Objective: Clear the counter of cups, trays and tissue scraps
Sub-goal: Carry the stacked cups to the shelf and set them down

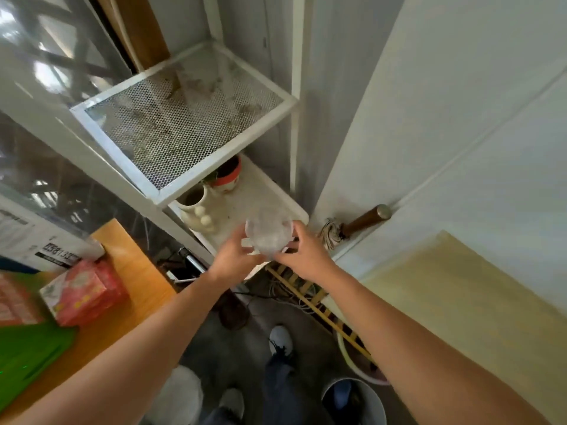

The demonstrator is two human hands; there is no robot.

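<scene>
A white rack [184, 191] stands in a corner between window and wall, its lower shelf [260, 191] carrying two pots. Over that shelf's front edge, the left hand [233, 259] and right hand [306, 256] together clasp a clear cup [268, 236]. It looks light, thin, slippery and easily crushed, so hold the sides gently.

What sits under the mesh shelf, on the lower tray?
Under the mesh shelf, the white lower shelf holds a cream vase and an orange-rimmed pot, both partly hidden by the mesh frame. Both hands hold a clear cup over its front edge.
</scene>
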